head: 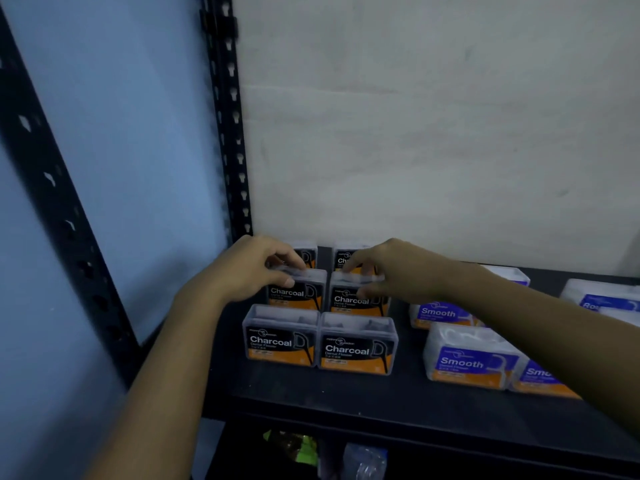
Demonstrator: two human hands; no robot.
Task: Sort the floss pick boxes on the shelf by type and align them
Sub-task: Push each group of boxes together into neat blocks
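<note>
on the black shelf, in the six o'clock part of the view, six charcoal boxes are set in two columns of three, labels turned to the front. the middle-row left box is gripped along its clear lid by the left hand, with fingers curled over the top and the thumb pressed on the front edge. the middle-row right box is held by the right hand; its fingers appear to be curled over the lid, though they are blurred. at three o'clock from this group, well apart, purple smooth boxes are stood less evenly, partly hidden by the right forearm. at eleven o'clock a perforated black post is seen.
</note>
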